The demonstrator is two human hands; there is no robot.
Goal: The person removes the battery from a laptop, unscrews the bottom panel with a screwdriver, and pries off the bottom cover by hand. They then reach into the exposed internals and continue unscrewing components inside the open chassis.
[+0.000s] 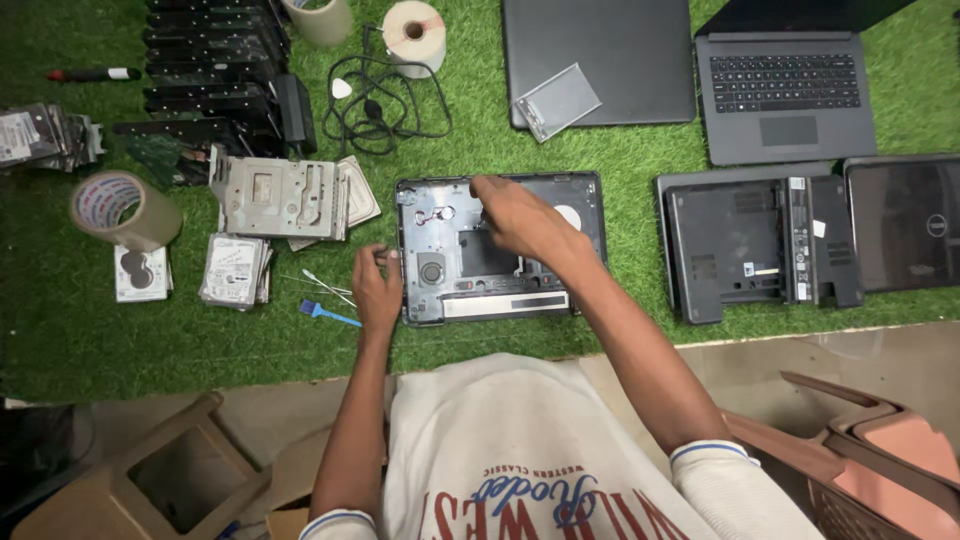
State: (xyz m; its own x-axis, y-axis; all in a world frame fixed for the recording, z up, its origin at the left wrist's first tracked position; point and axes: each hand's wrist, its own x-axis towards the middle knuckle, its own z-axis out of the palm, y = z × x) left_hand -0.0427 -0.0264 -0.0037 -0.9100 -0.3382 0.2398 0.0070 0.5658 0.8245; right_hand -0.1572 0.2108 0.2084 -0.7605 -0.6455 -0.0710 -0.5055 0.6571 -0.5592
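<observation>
An opened laptop base [445, 245] lies bottom-up on the green turf in front of me, its fan and inner parts showing. My left hand [375, 288] grips its left edge, fingers curled around the rim. My right hand [515, 218] reaches over the middle of the base, fingertips pressed down on a part near its upper centre. I cannot tell whether those fingers pinch anything.
A blue-handled tool [328, 314] and thin tweezers [328, 287] lie left of the base. Hard drives [236, 270], metal brackets [278, 196], tape rolls [120, 209], cables [385, 105] at left. Other laptops [785, 90] and a bottom-up one [755, 245] at right. Plastic stools [870, 445] near me.
</observation>
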